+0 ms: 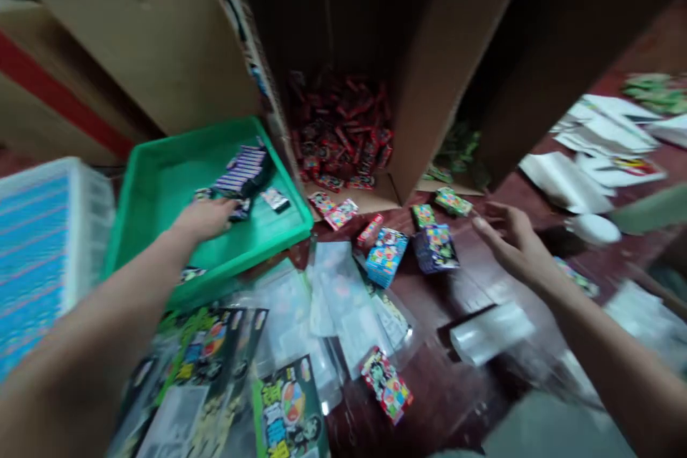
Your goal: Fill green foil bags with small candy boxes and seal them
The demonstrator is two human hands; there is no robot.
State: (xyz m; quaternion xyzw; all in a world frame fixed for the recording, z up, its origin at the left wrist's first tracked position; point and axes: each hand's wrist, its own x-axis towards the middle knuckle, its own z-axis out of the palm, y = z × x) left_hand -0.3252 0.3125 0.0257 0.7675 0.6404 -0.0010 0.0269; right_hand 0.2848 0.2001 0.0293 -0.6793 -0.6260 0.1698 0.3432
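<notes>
My left hand (207, 218) reaches into a green plastic tray (161, 186), its fingers curled over small dark packets next to a row of purple-striped packets (242, 170); what it grips is hidden. My right hand (512, 240) hovers open above the dark red table, fingers spread, nearest a green patterned little box (452, 201) and a dark colourful box (434, 247). A blue colourful box (386, 255) lies between the two hands.
A big open cardboard carton (418, 86) holds red wrapped sweets (343, 132). Clear plastic bags (343, 300) and printed cards (284, 408) lie in front. A blue-lined clear bin (43, 250) stands at left; white papers (601, 143) at right.
</notes>
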